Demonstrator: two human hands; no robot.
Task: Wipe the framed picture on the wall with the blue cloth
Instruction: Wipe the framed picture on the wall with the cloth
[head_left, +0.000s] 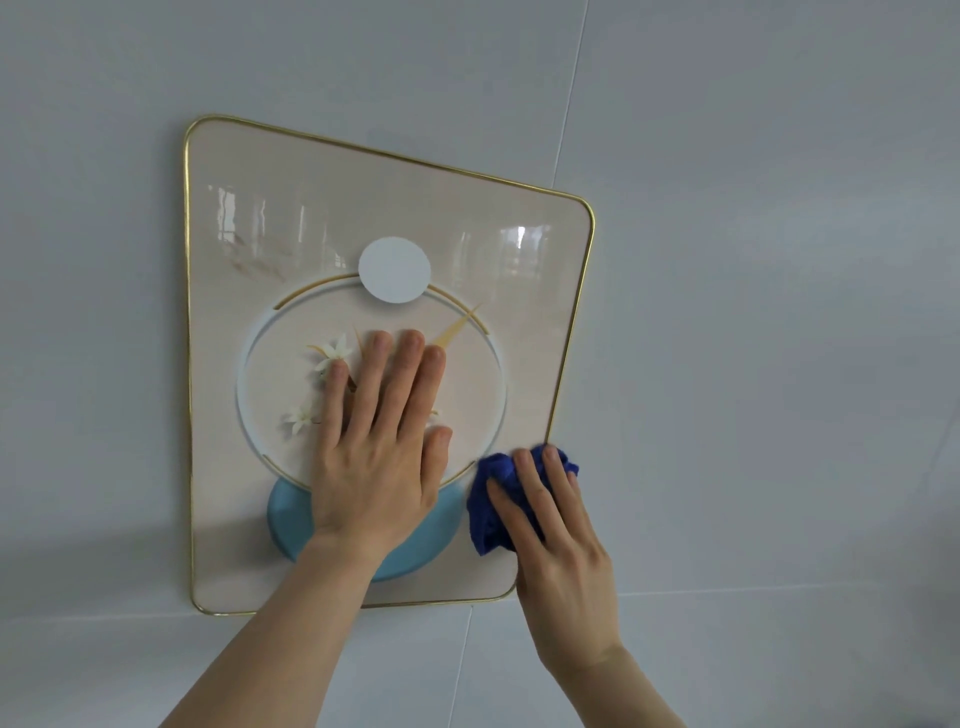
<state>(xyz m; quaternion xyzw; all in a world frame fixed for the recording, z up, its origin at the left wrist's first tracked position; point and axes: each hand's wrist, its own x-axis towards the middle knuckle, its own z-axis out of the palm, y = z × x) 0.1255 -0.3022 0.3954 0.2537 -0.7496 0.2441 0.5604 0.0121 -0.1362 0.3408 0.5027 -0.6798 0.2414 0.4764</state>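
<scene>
left hand (382, 452) flat | glossy gold-rimmed picture (467, 218) | right hand (558, 525) pressing crumpled blue cloth (491, 519)

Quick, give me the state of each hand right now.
Left hand: open, palm flat on the picture, holding nothing.
Right hand: pressing the bunched blue cloth against the picture's lower right corner.

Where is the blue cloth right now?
The blue cloth is under the right hand, pressed on the framed picture near its lower right edge, beside the left hand.
</scene>
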